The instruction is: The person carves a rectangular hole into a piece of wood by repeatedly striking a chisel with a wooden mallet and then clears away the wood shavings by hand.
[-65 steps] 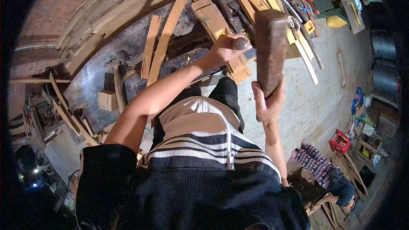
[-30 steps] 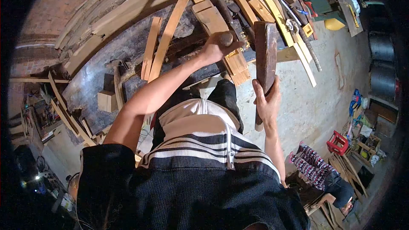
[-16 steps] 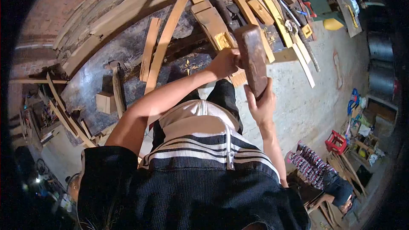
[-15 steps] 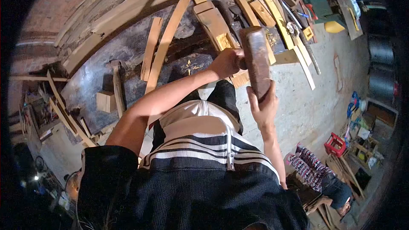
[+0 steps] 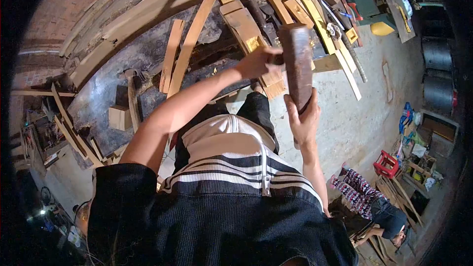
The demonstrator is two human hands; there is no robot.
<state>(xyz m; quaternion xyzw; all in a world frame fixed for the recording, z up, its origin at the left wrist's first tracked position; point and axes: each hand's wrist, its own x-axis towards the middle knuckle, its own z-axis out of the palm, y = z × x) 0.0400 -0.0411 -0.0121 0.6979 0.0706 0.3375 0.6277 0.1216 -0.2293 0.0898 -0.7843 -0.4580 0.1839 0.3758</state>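
My right hand [image 5: 303,119] is wrapped around the lower end of a thick, dark brown wooden mallet [image 5: 298,64], which is held up close to the camera. Just left of it, my left hand [image 5: 257,63], slightly blurred, is closed on a chisel whose dark handle end [image 5: 277,59] shows beside the mallet; its blade is hidden. Below the left hand runs a wooden workpiece [image 5: 241,21] with a rough, light-yellow chipped area [image 5: 253,44]. Its near end [image 5: 274,88] reaches past the hand, close to my leg.
Several loose timbers lie around the workpiece, among them a long curved strip [image 5: 197,24] and a yellow strip [image 5: 315,12]. A wooden block [image 5: 119,117] sits at left. Concrete floor [image 5: 352,128] extends to the right. Another person [image 5: 382,212] is at lower right, near a red crate [image 5: 386,164].
My left hand and the chisel handle have moved up a little in view. The mallet has shifted slightly up and right. The background has slid slightly up and left.
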